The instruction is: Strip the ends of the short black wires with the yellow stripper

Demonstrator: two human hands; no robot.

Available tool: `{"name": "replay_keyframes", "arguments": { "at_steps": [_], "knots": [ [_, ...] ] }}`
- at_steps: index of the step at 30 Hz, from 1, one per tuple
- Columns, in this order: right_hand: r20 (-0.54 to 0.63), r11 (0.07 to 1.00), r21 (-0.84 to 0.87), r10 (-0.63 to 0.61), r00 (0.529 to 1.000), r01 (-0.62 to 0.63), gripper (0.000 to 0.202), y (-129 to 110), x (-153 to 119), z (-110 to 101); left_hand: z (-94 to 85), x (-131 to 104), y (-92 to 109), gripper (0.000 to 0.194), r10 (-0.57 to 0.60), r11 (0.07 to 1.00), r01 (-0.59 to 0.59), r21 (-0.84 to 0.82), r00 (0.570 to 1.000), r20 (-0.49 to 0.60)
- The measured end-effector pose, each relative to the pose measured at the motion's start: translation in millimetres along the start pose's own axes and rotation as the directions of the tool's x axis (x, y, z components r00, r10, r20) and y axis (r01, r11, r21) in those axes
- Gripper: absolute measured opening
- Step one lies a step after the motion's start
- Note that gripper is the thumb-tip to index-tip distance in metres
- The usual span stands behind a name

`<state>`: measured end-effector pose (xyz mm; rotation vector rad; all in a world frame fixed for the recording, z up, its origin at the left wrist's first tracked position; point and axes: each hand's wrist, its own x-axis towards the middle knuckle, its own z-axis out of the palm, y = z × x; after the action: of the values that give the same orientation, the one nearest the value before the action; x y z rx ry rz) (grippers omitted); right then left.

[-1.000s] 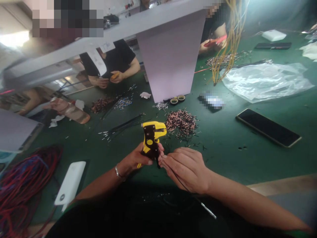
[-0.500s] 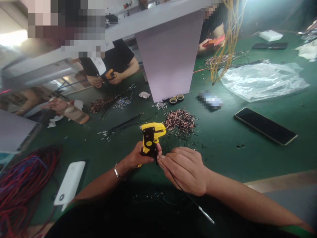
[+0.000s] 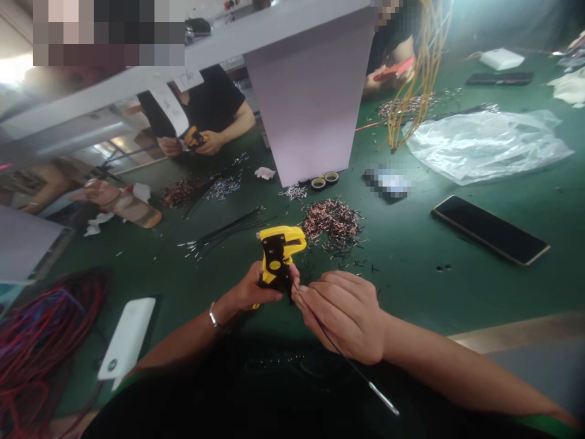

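Note:
My left hand point(image 3: 255, 286) is closed round the handles of a yellow and black wire stripper point(image 3: 275, 259), held upright above the table. Close beside it, my right hand point(image 3: 346, 314) pinches a thin black wire point(image 3: 339, 349). The wire trails down to the right under my palm and finishes in a bare silver tip. Its other end meets the fingers of my left hand by the stripper's handle, where the exact contact is hidden. Behind the tool lies a heap of short copper and black wire offcuts point(image 3: 333, 224). A bundle of black wires point(image 3: 223, 230) rests to its left.
A phone point(image 3: 490, 229) and a clear plastic bag point(image 3: 484, 146) lie right. Red and blue cable coils point(image 3: 41, 341) and a white power bank point(image 3: 128, 338) are left. Tape rolls point(image 3: 324, 180) sit by an upright panel point(image 3: 311, 116). Co-workers' hands point(image 3: 205, 141) hold tools across the table.
My hands keep nearly the same pose on the stripper and wire. The silver tip has shifted slightly down and right. The co-worker's tool at the back left has moved a little left.

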<state>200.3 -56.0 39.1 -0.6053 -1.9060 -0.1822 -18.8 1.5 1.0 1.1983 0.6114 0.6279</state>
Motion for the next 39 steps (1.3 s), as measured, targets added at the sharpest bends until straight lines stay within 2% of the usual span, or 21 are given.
{"name": "replay_keyframes", "arguments": {
  "at_steps": [4, 18, 24, 34, 39],
  "knots": [
    [0.003, 1.000, -0.013, 0.010, 1.000, -0.010, 0.010, 0.5, 0.4, -2.0, 4.3, 1.5, 4.5, 0.046, -0.008, 0.999, 0.010, -0.052, 0.999, 0.041],
    [-0.025, 0.997, -0.062, 0.034, 0.999, -0.036, 0.009, -0.1, -0.5, -4.8, 11.2, 5.8, 8.3, 0.044, 0.005, 0.992, -0.002, -0.130, 1.000, 0.023],
    [-0.005, 0.999, -0.026, 0.032, 0.999, -0.032, 0.014, -0.4, -4.6, -0.7, 4.6, 2.9, 3.9, 0.050, -0.002, 0.999, 0.003, -0.050, 1.000, 0.018],
    [-0.022, 0.998, -0.057, 0.007, 1.000, -0.009, 0.009, -1.9, -3.7, 2.2, -6.8, -2.5, -8.5, 0.039, 0.030, 0.988, -0.032, 0.149, 0.999, 0.018],
    [-0.031, 0.999, -0.052, 0.000, 1.000, -0.002, 0.008, -1.5, -3.8, 3.6, -4.7, -1.9, -6.3, 0.032, 0.037, 0.978, -0.039, 0.203, 0.999, 0.016]
  ]
}}
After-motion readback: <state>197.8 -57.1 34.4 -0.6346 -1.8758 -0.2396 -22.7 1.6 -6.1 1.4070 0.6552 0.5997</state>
